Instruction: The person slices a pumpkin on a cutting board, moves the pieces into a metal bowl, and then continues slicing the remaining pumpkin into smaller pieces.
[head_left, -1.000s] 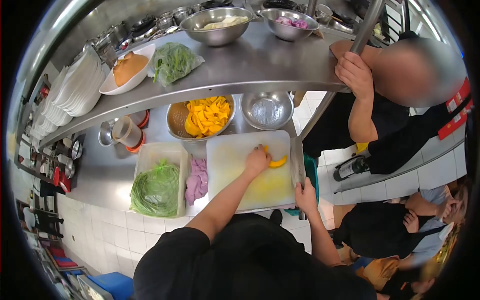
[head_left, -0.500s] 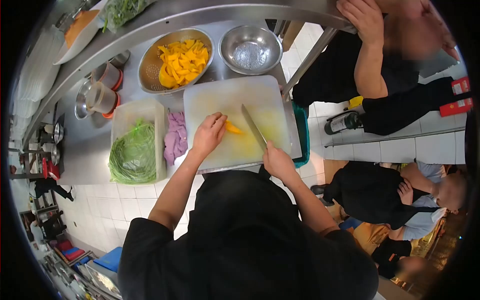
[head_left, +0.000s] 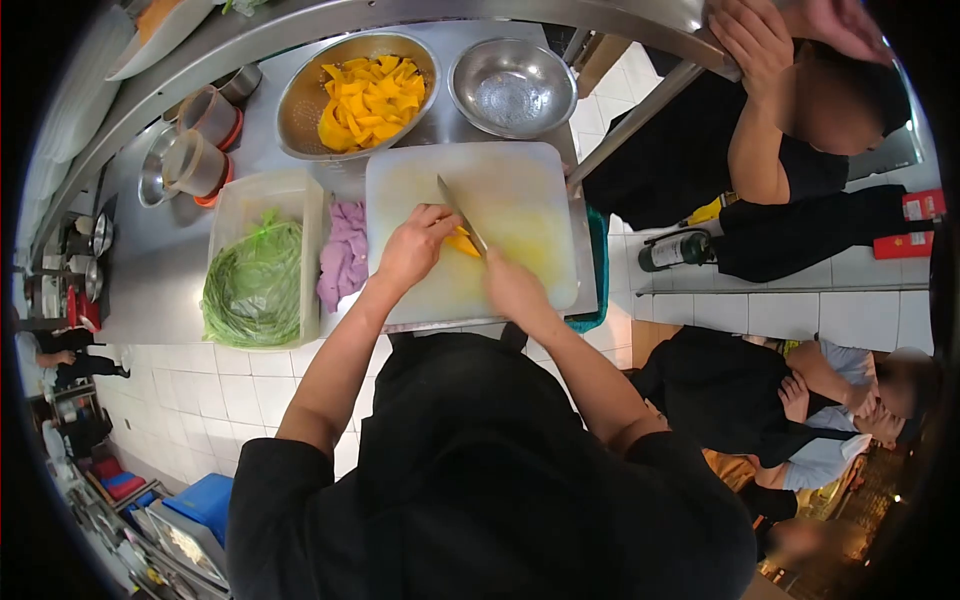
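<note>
On the white cutting board (head_left: pixel 530 170) lies a small orange-yellow piece (head_left: pixel 461 241). My left hand (head_left: pixel 415 246) is closed on its left end, fingers curled. My right hand (head_left: pixel 514 290) is wrapped round the handle of a knife (head_left: pixel 462 213), whose blade points up and left and lies across the piece, close to my left fingertips. Yellow stains mark the board. Behind it, a perforated metal colander (head_left: pixel 300 108) holds many orange-yellow pieces (head_left: pixel 372 100), beside a metal bowl (head_left: pixel 512 88).
Left of the board are a purple cloth (head_left: pixel 344 256) and a plastic tub (head_left: pixel 312 255) with bagged greens (head_left: pixel 254 284). A metal shelf edge (head_left: pixel 400 14) runs overhead. One person (head_left: pixel 760 140) stands at the right corner; others stand further right.
The knife and my right hand have moved left, bringing the blade onto the piece beside my left fingers. The view has shifted slightly. The person at the corner has turned the head.
</note>
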